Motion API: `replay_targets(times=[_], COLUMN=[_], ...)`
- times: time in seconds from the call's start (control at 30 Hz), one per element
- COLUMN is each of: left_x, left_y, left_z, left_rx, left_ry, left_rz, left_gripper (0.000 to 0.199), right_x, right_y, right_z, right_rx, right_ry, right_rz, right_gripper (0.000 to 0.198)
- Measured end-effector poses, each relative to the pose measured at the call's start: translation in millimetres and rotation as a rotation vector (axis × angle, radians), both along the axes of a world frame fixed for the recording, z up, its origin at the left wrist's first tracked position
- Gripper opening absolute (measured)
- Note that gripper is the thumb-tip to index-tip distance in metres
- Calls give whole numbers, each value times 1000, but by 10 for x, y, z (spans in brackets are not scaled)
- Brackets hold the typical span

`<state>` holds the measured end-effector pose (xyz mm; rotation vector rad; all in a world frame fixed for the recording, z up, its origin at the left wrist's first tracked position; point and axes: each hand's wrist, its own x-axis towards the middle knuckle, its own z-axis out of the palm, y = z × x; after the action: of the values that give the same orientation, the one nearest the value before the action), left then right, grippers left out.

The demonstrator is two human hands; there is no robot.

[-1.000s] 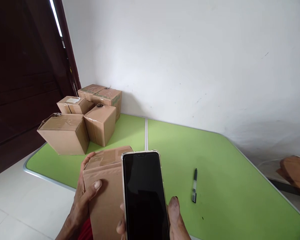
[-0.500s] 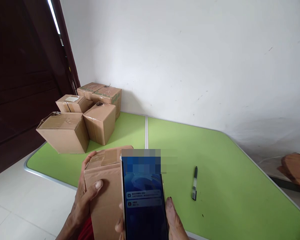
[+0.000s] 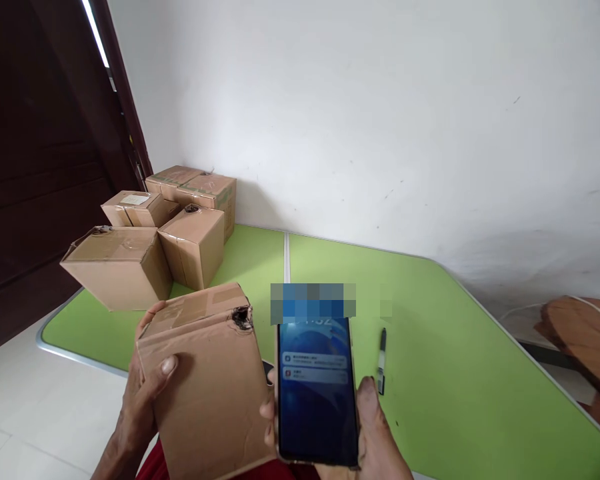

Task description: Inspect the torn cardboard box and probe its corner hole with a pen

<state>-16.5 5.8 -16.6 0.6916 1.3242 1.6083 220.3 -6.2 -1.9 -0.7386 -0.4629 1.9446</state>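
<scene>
One in each hand, holding a cardboard box (image 3: 210,400) and a phone (image 3: 317,400). Gripping the box with the left hand (image 3: 143,393), pressing the thumb (image 3: 167,367) against the near face and curling the other fingers around the left side. Tilting the box to the right of those fingers, with a dark, torn hole (image 3: 241,316) at the top corner away from the thumb. Clasping the phone by its edges with the right hand (image 3: 380,427), laying the thumb along the right edge and bending the fingertips (image 3: 269,410) to the left edge, close beside the box; not telling clearly whether touching it. Facing the lit screen to the camera between thumb and fingertips. Seeing a pen (image 3: 382,363) on the green table (image 3: 430,320) beyond the right thumb, and more boxes (image 3: 115,280) beyond the left fingers.
</scene>
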Motion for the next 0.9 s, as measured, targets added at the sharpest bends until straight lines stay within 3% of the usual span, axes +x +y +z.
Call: replay_targets(times=[0.1, 0.17, 0.27, 0.43, 0.63, 0.9], left_x=[-57, -65, -35, 29, 8, 58], left_y=[8, 6, 1, 20, 66, 76], left_z=[15, 26, 42, 37, -69, -61], left_rx=[1, 15, 37, 30, 35, 40], left_ry=[9, -6, -53, -96, -91, -29], left_rz=[41, 60, 69, 68, -16, -60], left_gripper=[104, 104, 102, 108, 105, 100], right_x=[150, 319, 599, 923, 1131, 1343], right_y=[249, 480, 873, 1328, 1430, 1381], right_z=[-37, -166, -487, -1006, -1246, -1269], right_rx=[31, 22, -41, -123, -168, -123], right_ry=[-89, -190, -383, -593, -716, -1005], right_rz=[-160, -265, -355, -392, -462, -432], right_gripper=[65, 58, 59, 34, 35, 43])
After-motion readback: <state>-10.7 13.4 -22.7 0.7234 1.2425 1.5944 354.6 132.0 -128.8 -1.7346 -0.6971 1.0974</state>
